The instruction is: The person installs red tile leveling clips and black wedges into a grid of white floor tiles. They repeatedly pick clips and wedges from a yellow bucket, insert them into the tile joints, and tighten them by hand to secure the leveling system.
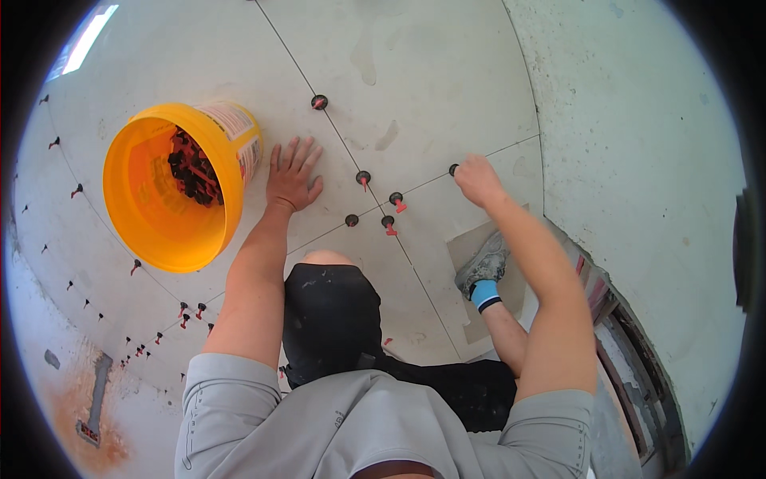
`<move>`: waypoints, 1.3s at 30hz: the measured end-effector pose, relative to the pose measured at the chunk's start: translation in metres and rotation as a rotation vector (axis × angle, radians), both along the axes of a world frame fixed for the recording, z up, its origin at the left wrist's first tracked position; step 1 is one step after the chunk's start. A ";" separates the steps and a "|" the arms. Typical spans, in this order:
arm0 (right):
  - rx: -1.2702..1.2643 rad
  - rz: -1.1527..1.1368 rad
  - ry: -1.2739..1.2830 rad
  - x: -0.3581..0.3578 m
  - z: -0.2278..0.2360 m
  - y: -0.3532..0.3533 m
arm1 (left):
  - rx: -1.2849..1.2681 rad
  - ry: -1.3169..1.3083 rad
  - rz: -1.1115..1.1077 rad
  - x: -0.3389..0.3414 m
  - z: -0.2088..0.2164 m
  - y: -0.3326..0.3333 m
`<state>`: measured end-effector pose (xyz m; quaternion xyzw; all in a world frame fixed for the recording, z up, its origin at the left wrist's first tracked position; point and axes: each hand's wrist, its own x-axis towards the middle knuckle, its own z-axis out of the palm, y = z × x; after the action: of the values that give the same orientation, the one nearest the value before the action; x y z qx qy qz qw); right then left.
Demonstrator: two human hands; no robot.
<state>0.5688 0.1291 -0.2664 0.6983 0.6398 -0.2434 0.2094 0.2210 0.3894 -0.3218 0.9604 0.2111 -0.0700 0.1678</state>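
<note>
You're mid-levelling — your right hand [476, 179], right of centre, is clenched on a black leveling cap [453, 169] at the tile joint, your left hand [292, 176] pressed flat with fingers spread beside the yellow bucket [152, 199] — next, likely a firm, controlled twist.

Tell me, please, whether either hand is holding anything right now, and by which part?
The left hand lies flat and open on the tile, holding nothing. The right hand is closed at a black levelling cap on the joint; the exact hold is hidden.

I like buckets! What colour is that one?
The bucket is bright yellow-orange, seen in the head view.
</note>
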 end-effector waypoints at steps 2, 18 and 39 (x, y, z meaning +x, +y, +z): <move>0.067 -0.550 0.019 -0.024 -0.007 -0.010 | -0.008 0.023 0.002 -0.002 -0.001 0.002; 0.039 -2.834 1.089 -0.051 0.008 0.018 | 0.002 -0.020 0.004 -0.003 0.000 0.002; -0.388 -0.848 -0.006 -0.024 0.032 0.048 | 0.007 -0.010 0.006 -0.004 0.001 0.003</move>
<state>0.5445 0.1768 -0.2340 0.8468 0.2400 -0.4206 0.2203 0.2171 0.3921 -0.3206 0.9606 0.2134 -0.0642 0.1658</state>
